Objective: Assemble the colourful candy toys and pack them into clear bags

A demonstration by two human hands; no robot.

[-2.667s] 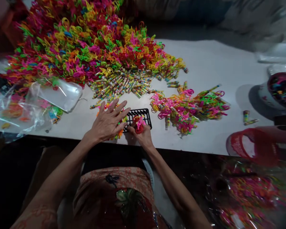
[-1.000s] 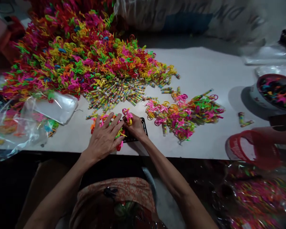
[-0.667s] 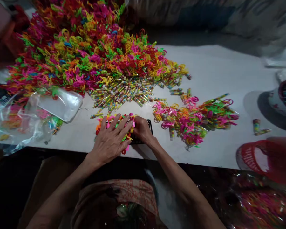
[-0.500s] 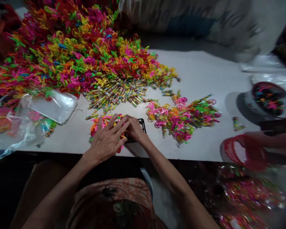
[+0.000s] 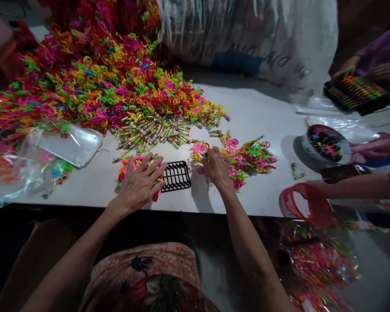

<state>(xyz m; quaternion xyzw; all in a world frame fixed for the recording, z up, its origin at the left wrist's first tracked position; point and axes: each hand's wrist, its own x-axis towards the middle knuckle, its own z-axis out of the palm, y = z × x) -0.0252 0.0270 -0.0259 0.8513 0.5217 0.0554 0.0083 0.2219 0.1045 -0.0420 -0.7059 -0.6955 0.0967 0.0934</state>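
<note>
My left hand (image 5: 140,183) lies flat with its fingers spread over colourful plastic pieces (image 5: 122,174) at the left end of a black slotted rack (image 5: 176,176). The rack's right part shows bare slots. To the right of it, my right hand (image 5: 217,168) is at the left edge of a small heap of bright plastic pieces (image 5: 251,158). Its fingers are curled and pinched together, pointing down; what is between them is too small to make out. Just behind the rack lie many short patterned tubes in clear wrap (image 5: 156,130).
A big mound of coloured plastic pieces (image 5: 100,82) covers the back left. A clear plastic bag (image 5: 71,143) lies left. A white bowl (image 5: 308,138) and red basket (image 5: 290,201) stand right, near co-workers' arms. A large white sack (image 5: 247,39) is behind.
My right hand has moved right, off the black rack to the small heap, uncovering the rack's slots. My left hand stays flat on the pieces. The view has shifted slightly right.
</note>
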